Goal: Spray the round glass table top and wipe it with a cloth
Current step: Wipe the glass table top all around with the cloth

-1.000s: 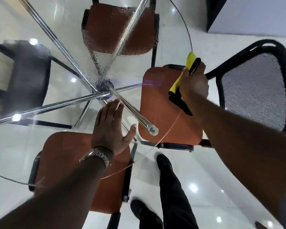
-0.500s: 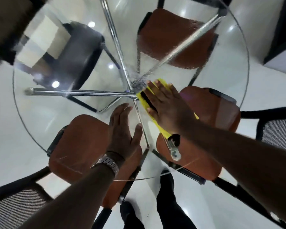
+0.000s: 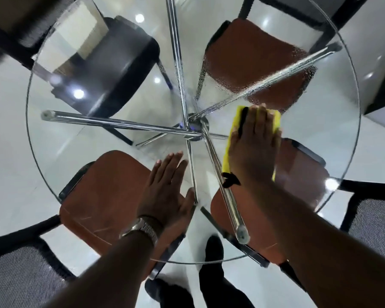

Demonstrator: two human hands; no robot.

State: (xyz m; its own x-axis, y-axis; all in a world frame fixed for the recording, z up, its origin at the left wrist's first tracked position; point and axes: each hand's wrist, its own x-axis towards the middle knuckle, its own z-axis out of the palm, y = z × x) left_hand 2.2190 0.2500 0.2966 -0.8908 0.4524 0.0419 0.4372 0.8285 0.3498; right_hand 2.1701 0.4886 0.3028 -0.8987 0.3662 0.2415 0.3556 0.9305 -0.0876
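Observation:
The round glass table top (image 3: 60, 174) fills the view, with chrome legs (image 3: 111, 121) crossing beneath its centre. My right hand (image 3: 253, 147) lies flat on a yellow cloth with black trim (image 3: 236, 121) and presses it onto the glass right of centre. Spray droplets (image 3: 265, 83) bead on the glass just beyond the cloth, at the far right. Nearer to me, my left hand (image 3: 167, 190) rests flat on the glass with fingers spread and a metal watch on the wrist; it holds nothing. No spray bottle is in view.
Under the glass stand three orange-seated chairs (image 3: 102, 192) and one black-seated chair (image 3: 111, 70). Mesh chair backs (image 3: 16, 276) sit at the lower left and right. My legs and shoes (image 3: 211, 247) are at the near edge. The floor is glossy white tile.
My right hand brought the cloth from the air down onto the glass, then slid it from the centre out to the right. The left hand stayed flat in place.

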